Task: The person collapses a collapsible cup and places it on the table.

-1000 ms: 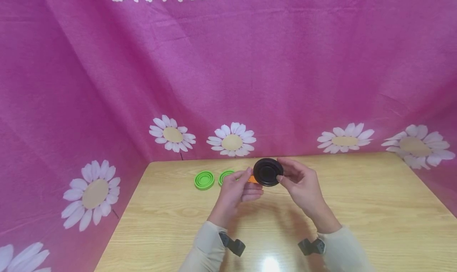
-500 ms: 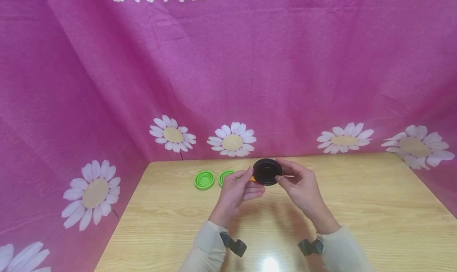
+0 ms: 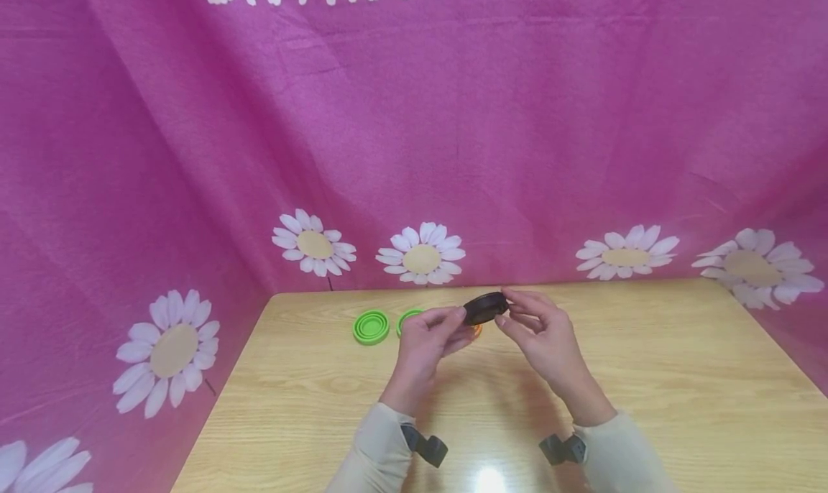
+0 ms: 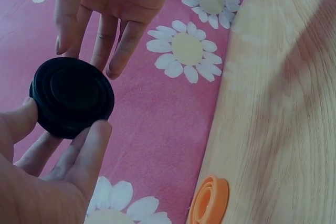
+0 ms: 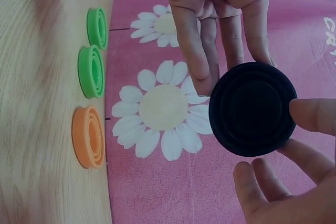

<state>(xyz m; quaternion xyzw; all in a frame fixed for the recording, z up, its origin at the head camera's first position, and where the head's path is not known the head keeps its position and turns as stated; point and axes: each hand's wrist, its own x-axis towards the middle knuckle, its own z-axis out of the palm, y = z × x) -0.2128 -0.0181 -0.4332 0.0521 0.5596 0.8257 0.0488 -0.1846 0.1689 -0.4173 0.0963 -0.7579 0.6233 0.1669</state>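
A black collapsible cup (image 3: 485, 308), pressed flat into a ringed disc, is held up above the table between both hands. In the head view it is tipped so that mostly its side shows. My left hand (image 3: 423, 346) grips its left edge, with the thumb and fingers at the rim in the left wrist view. From the other side, my right hand (image 3: 546, 338) pinches it, the thumb (image 5: 312, 115) on the rim in the right wrist view. The wrist views show the round, ringed face of the cup (image 4: 73, 95).
Two green flattened cups (image 3: 371, 328) and an orange one (image 5: 88, 137) lie in a row at the back of the wooden table (image 3: 291, 407). In the head view, the left hand partly covers the orange one. A pink cloth (image 3: 517, 155) with daisies hangs behind the table.
The black cup has tilted from facing the head camera to nearly edge-on. More of the orange cup shows below it. Both hands stay in nearly the same place, still holding it.
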